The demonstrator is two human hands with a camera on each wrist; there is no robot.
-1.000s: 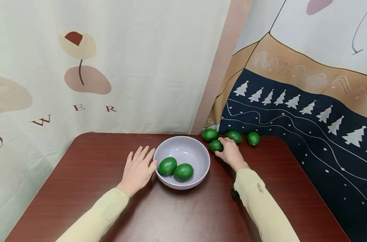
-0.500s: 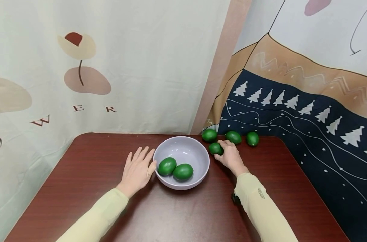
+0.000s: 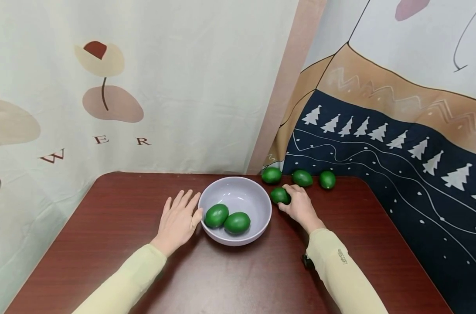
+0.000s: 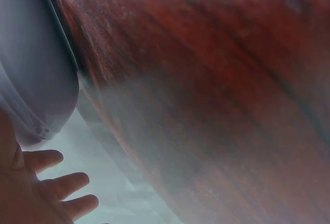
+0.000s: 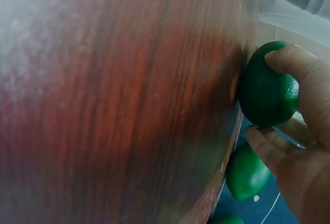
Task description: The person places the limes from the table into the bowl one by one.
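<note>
My right hand [image 3: 302, 208] holds a green lime [image 3: 279, 196] just right of the bowl, thumb on one side and fingers on the other. In the right wrist view the thumb presses on this lime [image 5: 269, 87], low by the tabletop. A pale lavender bowl [image 3: 257, 196] stands in the middle of the table, and inside it two limes lie side by side, a left lime [image 3: 216, 215] and a right lime [image 3: 237, 223]. My left hand [image 3: 178, 223] has its fingers spread at the bowl's left side, thumb at the rim. The left wrist view shows its fingers straight beside the bowl [image 4: 36, 64].
Along the table's back edge lie three more limes: one behind the held lime [image 3: 271, 175], one in the middle [image 3: 302, 178] and one farther right [image 3: 327, 179]. Printed curtains [image 3: 191, 87] hang right behind the dark red table [image 3: 124, 205].
The right hand and the lime in its fingers have shifted slightly toward me, away from the limes behind. The left hand and the bowl stay put.
</note>
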